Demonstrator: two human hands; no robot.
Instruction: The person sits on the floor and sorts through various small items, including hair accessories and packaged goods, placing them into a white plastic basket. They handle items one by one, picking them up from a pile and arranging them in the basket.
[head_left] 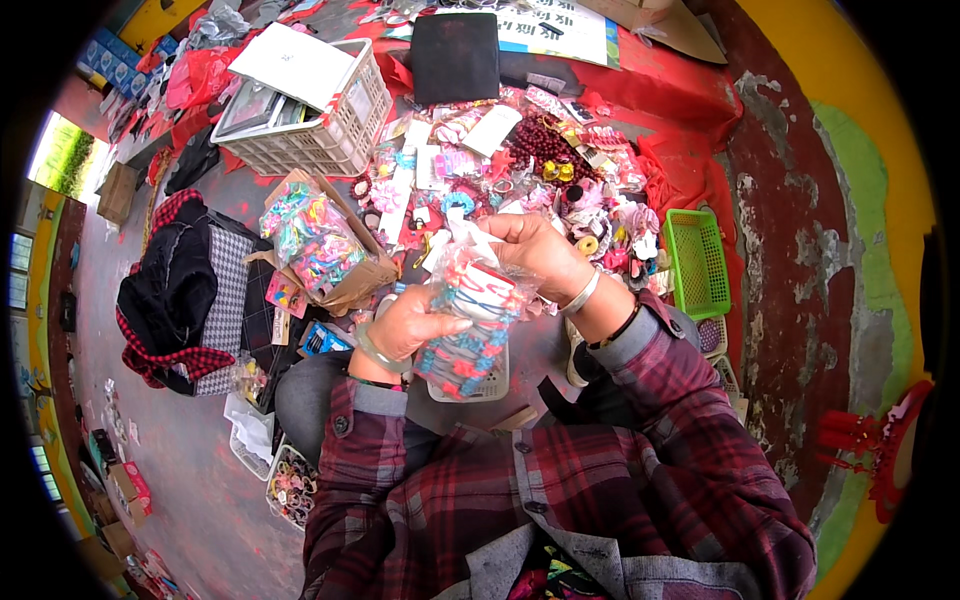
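Between my hands is a clear plastic bag point(462, 335) packed with red, blue and white hair ties, held tilted over a white basket point(490, 385). My left hand point(405, 325) wraps round the bag's lower left side, thumb across its front. With my right hand point(540, 252) I pinch the gathered top of the bag, fingers bent together. Part of the basket is covered by the bag. Just beyond my hands lies a heap of hair accessories point(500, 165), with scrunchies, beads and packets mixed together.
At left, a cardboard box point(350, 270) holds bags of colourful bands. Behind it stands a cream plastic crate point(345, 125) with a white board on top. A green basket point(697, 262) is at right, near a peeling wall point(775, 250). A dark jacket point(170, 290) lies far left.
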